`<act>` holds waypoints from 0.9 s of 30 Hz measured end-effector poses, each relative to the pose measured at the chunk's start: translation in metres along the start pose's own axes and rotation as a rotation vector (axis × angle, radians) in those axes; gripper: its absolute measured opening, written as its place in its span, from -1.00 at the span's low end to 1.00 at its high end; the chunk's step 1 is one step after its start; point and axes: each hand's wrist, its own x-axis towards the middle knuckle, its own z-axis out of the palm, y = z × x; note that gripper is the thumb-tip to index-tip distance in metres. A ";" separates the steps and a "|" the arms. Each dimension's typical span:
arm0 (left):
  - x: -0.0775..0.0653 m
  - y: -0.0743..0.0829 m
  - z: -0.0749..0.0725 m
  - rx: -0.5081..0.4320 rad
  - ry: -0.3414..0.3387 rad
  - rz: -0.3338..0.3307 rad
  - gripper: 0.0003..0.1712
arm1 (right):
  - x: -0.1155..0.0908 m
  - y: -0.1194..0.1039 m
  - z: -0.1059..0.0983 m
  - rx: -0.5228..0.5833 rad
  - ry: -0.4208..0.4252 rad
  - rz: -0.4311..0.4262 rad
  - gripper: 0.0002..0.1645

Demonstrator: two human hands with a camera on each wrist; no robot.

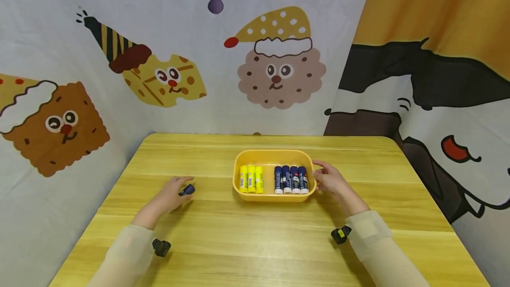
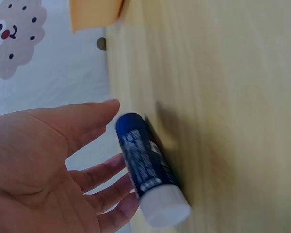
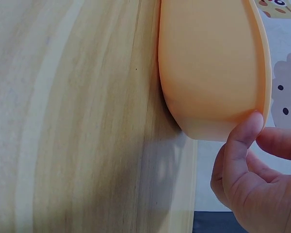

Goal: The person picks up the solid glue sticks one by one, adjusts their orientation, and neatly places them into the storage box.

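My left hand [image 1: 171, 195] is at the left of the table, thumb and fingers spread around a blue glue stick [image 2: 146, 158] with a white end. In the left wrist view the fingertips reach behind the stick, and the thumb stands apart from it. Whether the fingertips touch it is hard to tell. At the right end of a yellow plastic basket [image 1: 275, 197], my right hand [image 1: 330, 180] holds the rim between thumb and finger. Inside the basket, three yellow glue sticks [image 1: 251, 179] lie on the left and several blue glue sticks [image 1: 286, 180] on the right.
The wooden table [image 1: 255, 242] has its far edge against a printed cloth [image 1: 223, 118] with cartoon figures. A bare strip of basket floor separates the yellow sticks from the blue ones. Small black devices [image 1: 161, 247] are strapped at both wrists.
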 end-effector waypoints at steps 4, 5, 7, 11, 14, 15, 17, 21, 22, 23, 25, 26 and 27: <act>-0.004 -0.004 0.002 0.055 0.011 -0.005 -0.33 | 0.002 0.001 0.000 0.002 -0.003 0.000 -0.37; -0.005 -0.005 0.002 0.069 0.012 -0.007 -0.33 | 0.002 0.001 0.000 0.003 -0.004 0.001 -0.37; -0.005 -0.006 0.003 0.092 0.012 -0.015 -0.33 | 0.003 0.001 0.000 0.001 -0.003 0.006 -0.37; -0.004 -0.008 0.005 0.119 -0.001 -0.030 -0.29 | 0.003 0.002 0.000 -0.001 0.006 0.013 -0.38; -0.003 -0.007 0.005 0.129 -0.020 -0.042 -0.28 | 0.003 0.003 -0.001 0.001 0.011 0.019 -0.39; -0.003 -0.007 0.005 0.134 -0.027 -0.045 -0.27 | 0.003 0.003 -0.001 0.004 0.015 0.020 -0.39; -0.003 -0.007 0.005 0.143 -0.035 -0.048 -0.28 | 0.004 0.004 -0.001 0.005 0.013 0.019 -0.39; -0.003 -0.005 0.004 0.155 -0.040 -0.045 -0.30 | 0.004 0.004 -0.001 0.000 0.009 0.016 -0.38; -0.003 -0.005 0.004 0.156 -0.040 -0.047 -0.30 | 0.003 0.004 -0.001 -0.002 0.006 0.017 -0.38; -0.003 -0.004 0.004 0.154 -0.038 -0.048 -0.31 | 0.003 0.003 0.000 0.000 0.008 0.018 -0.38; -0.003 -0.002 0.003 0.146 -0.034 -0.051 -0.31 | 0.002 0.003 0.000 0.002 0.007 0.019 -0.38; -0.003 -0.002 0.003 0.141 -0.030 -0.051 -0.31 | 0.002 0.003 0.000 0.005 0.010 0.021 -0.39; -0.003 -0.001 0.002 0.135 -0.025 -0.053 -0.31 | 0.003 0.003 0.000 0.003 0.008 0.019 -0.39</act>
